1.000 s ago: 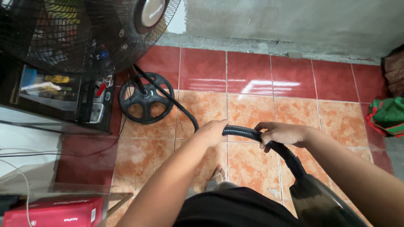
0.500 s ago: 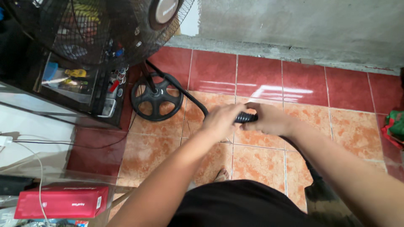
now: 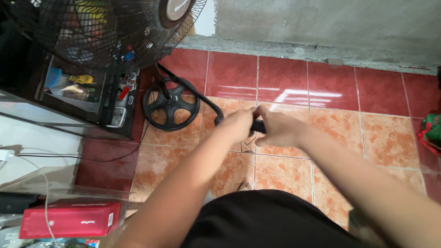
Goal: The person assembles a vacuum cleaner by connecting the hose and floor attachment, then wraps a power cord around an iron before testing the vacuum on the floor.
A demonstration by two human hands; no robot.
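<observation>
A black standing fan fills the upper left, its round spoked base resting on the orange and red tiled floor. Behind the fan, a dark shelf holds small colourful items. A red box lies at the lower left beside white cables. A rough grey wall borders the tiles, and a green and red bag sits at the right edge

Left hand, right hand — fingers curled, touching
</observation>
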